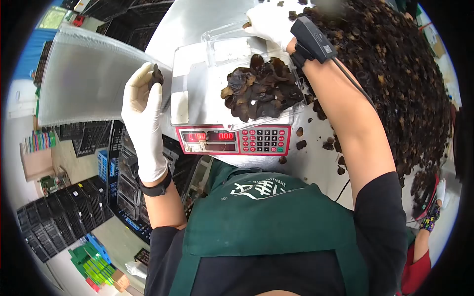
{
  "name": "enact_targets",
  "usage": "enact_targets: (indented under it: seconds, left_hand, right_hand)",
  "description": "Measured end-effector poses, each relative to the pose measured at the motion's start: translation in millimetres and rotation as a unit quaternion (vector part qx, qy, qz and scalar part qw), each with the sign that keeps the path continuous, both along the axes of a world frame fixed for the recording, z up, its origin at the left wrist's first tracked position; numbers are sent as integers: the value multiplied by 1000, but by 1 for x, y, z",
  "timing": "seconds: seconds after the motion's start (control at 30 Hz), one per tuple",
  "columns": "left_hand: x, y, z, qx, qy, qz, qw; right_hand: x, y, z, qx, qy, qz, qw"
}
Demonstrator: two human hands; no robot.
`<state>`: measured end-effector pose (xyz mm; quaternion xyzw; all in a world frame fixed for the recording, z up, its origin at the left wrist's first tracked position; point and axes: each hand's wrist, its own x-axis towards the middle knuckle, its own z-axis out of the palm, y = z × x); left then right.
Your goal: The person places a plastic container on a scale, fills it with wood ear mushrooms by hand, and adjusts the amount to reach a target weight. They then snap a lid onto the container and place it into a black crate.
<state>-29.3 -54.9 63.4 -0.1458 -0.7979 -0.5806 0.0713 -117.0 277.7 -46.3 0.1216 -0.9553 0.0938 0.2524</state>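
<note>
My left hand (143,98), in a white glove, pinches a small dark fungus piece (157,75) between thumb and fingers, left of the scale. The red-edged scale (234,140) shows lit red digits. On its plate lies a clear plastic container (224,106) holding a heap of dark fungus pieces (259,89), its clear lid opened toward the far side. My right hand (271,24), also gloved in white, is beyond the container, near the edge of the large pile. A small brown piece shows by its fingertips; its grip is partly hidden.
A large pile of dark fungus (390,74) covers the right side of the table (316,167), with loose bits near the scale. Stacked clear plastic sheets or lids (94,79) stand at the left. Black crates (64,217) are lower left. A co-worker's gloved hand (441,190) is far right.
</note>
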Motion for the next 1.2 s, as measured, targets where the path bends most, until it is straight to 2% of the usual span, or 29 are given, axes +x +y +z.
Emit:
enact_targets:
  seconds: [0.03,0.1,0.13,0.17,0.23,0.3,0.37,0.43,0.47,0.5,0.57,0.6,0.7,0.73,0.8,0.83,0.97,1.0,1.03,1.1,1.13,1.17,1.2]
  left_hand:
    - [3,-5,0,-2,0,15,1000]
    - [6,-13,-2,4,-4,28,1000]
    - [7,-14,-1,12,-4,33,999]
    - [8,-16,0,19,-4,36,999]
    - [6,-13,5,22,26,13,999]
    - [8,5,21,25,48,-15,998]
    - [3,22,26,-1,154,-72,985]
    - [15,53,36,17,132,-149,980]
    - [18,66,31,67,107,-228,965]
    - [16,76,30,51,137,-271,952]
    - [10,90,31,-8,257,-326,910]
    - [7,95,33,-24,276,-338,899]
    - [3,100,40,-44,239,-360,901]
    - [7,98,45,-54,218,-340,913]
    - [13,93,55,-72,174,-301,935]
    - [7,88,51,-92,195,-288,933]
    - [8,79,45,-130,237,-216,938]
    - [12,79,43,-116,250,-242,930]
    - [25,84,40,-86,206,-236,946]
    - [49,93,33,-135,221,-255,931]
    - [58,99,22,-153,246,-294,911]
    - [66,106,9,-170,272,-332,887]
    - [78,110,3,-149,253,-350,890]
  right_hand:
    - [-6,3,-10,0,25,24,999]
    - [-28,-4,-30,9,-18,-42,999]
    - [-10,-5,-9,-23,8,-5,1000]
    - [-12,3,-10,-44,144,87,985]
    - [38,-10,60,-222,-74,125,964]
    - [85,-27,112,-418,-277,138,854]
    - [119,-30,120,-443,-338,169,813]
    - [150,-52,115,-573,-306,160,743]
    - [160,-56,113,-582,-300,166,737]
    - [169,-61,107,-626,-286,152,709]
    - [180,-59,94,-686,-288,208,635]
    - [184,-63,94,-724,-271,218,596]
    - [194,-64,88,-771,-233,232,545]
    - [196,-64,84,-786,-215,250,523]
    - [204,-55,81,-770,-220,253,542]
    - [208,-49,79,-762,-223,256,552]
    - [237,-37,58,-814,-160,178,529]
    - [242,-36,56,-806,-167,179,539]
    - [247,-40,57,-813,-166,172,532]
    - [255,-58,62,-825,-165,159,516]
    - [260,-68,61,-860,-168,154,457]
    - [269,-70,49,-859,-190,136,456]
    - [278,-71,37,-857,-213,118,455]
